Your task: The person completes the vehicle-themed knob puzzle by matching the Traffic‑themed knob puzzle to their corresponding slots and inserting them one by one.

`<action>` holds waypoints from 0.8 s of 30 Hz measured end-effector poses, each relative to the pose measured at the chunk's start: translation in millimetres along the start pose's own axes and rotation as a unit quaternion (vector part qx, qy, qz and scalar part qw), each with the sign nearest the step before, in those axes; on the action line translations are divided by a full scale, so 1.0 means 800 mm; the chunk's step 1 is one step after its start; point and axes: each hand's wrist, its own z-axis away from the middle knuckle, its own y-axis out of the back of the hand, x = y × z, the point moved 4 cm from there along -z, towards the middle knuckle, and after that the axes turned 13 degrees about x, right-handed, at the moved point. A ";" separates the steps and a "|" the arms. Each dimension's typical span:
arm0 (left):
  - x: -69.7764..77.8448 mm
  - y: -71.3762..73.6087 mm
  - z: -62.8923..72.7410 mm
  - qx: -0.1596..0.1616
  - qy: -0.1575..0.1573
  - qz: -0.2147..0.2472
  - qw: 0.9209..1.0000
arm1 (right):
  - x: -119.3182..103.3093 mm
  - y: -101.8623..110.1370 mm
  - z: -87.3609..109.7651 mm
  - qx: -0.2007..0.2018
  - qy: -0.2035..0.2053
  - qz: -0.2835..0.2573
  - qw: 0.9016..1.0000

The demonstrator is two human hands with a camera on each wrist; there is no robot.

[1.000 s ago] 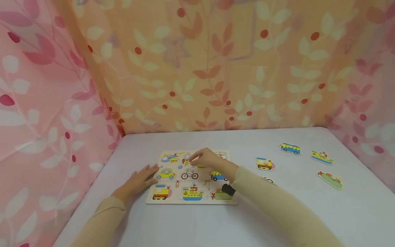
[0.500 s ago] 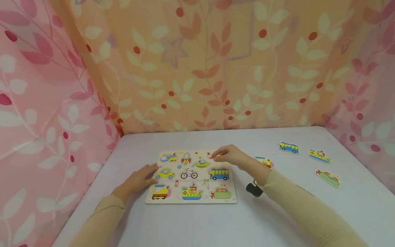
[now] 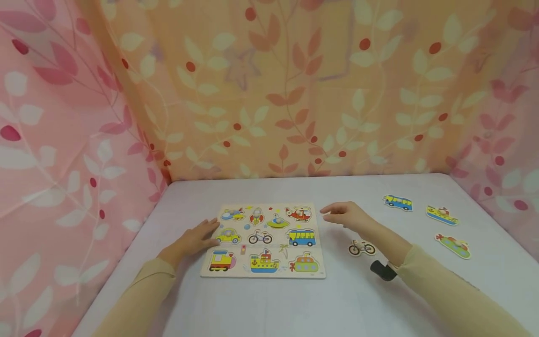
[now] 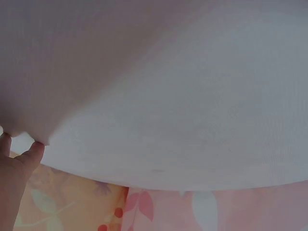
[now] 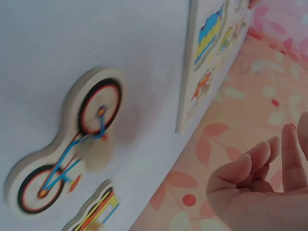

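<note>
A wooden puzzle board (image 3: 280,236) with vehicle pictures lies on the table. My left hand (image 3: 191,243) rests at its left edge, fingers extended; in the left wrist view only part of that hand (image 4: 19,173) shows. Raised just right of the board, my right hand (image 3: 351,217) holds nothing, its fingers loosely bent. Below it lies a bicycle piece (image 3: 361,248) with a round knob, seen close in the right wrist view. A helicopter (image 3: 299,214) sits at the board's upper right. Another striped piece (image 5: 98,211) is partly cut off in the right wrist view.
At the right of the table lie a blue bus piece (image 3: 397,202), a ship piece (image 3: 442,215) and a green submarine piece (image 3: 452,245). A black wrist camera (image 3: 383,270) sits under the right wrist. Patterned cloth (image 3: 269,117) surrounds the table.
My right hand has moved from the rocket, past the helicopter, to the right off the board. The bicycle piece is uncovered, while the train piece is now hidden. My left hand stays put.
</note>
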 end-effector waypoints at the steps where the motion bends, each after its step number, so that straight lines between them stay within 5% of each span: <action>1: 0.000 0.001 -0.001 0.000 0.002 -0.003 1.000 | 0.003 0.003 0.000 0.004 -0.001 0.000 1.000; 10: 0.003 0.002 0.003 0.001 0.021 0.009 1.000 | 0.032 0.023 0.013 -0.023 0.006 -0.018 1.000; 17: 0.000 -0.002 0.004 -0.009 0.042 0.024 0.999 | 0.063 0.038 0.021 -0.081 0.023 -0.034 0.996; 24: -0.001 -0.005 0.001 -0.003 0.020 0.009 1.000 | 0.092 0.051 0.023 -0.113 0.033 0.001 0.993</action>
